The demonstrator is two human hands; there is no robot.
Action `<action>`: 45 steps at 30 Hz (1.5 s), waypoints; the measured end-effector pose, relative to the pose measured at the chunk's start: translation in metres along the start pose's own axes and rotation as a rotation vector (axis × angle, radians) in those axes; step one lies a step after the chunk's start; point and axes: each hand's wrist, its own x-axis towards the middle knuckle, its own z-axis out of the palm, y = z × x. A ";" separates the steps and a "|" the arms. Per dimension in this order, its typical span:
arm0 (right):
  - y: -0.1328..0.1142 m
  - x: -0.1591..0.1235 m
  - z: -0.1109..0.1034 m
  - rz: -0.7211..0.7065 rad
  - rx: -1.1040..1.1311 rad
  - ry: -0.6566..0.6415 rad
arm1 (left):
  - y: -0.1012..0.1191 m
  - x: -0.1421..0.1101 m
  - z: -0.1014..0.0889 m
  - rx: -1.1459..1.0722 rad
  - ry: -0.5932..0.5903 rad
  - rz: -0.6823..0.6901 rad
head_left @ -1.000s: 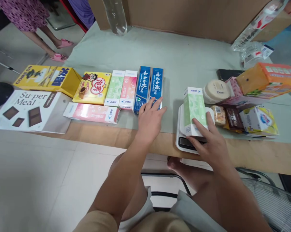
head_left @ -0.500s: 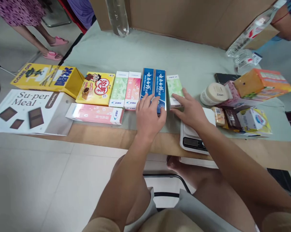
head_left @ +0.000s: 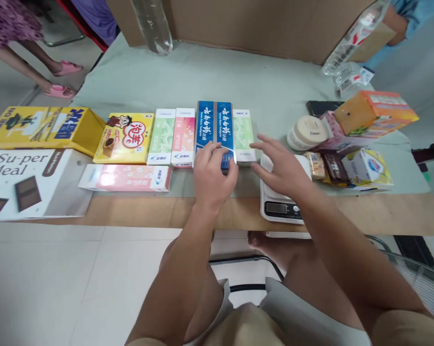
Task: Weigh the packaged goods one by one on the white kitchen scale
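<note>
Two blue toothpaste boxes (head_left: 214,120) lie side by side, and my left hand (head_left: 214,175) is closed over their near ends, fingers bent on top and thumb at the right edge. A green box (head_left: 243,134) lies close against their right side. Just right of that box is my right hand (head_left: 283,166), fingers apart, holding nothing, above a white kitchen scale (head_left: 271,187). Left of the blue boxes are a pink box (head_left: 183,137) and another green box (head_left: 162,137). In front of these a pink box (head_left: 125,178) lies crosswise.
At left are a yellow snack box (head_left: 125,139), a larger yellow box (head_left: 44,127) and a white Su-per Meal box (head_left: 30,182). A Dove jar (head_left: 308,133), an orange box (head_left: 375,113) and snack packs (head_left: 334,168) stand right. Bottles (head_left: 154,26) are behind; people are nearby.
The green box has come leftward against the blue boxes and straightened. My right hand has let go of it and drawn slightly away. The whole view has shifted.
</note>
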 end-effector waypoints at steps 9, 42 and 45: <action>0.054 -0.077 -0.041 0.265 -0.027 0.762 | 0.053 -0.008 0.040 -0.180 -0.070 0.345; 0.072 -0.104 -0.024 -0.033 0.092 0.434 | 0.064 -0.020 0.054 -0.252 -0.261 0.072; 0.067 -0.100 -0.015 -0.032 0.099 0.281 | 0.063 -0.021 0.045 -0.253 -0.324 0.047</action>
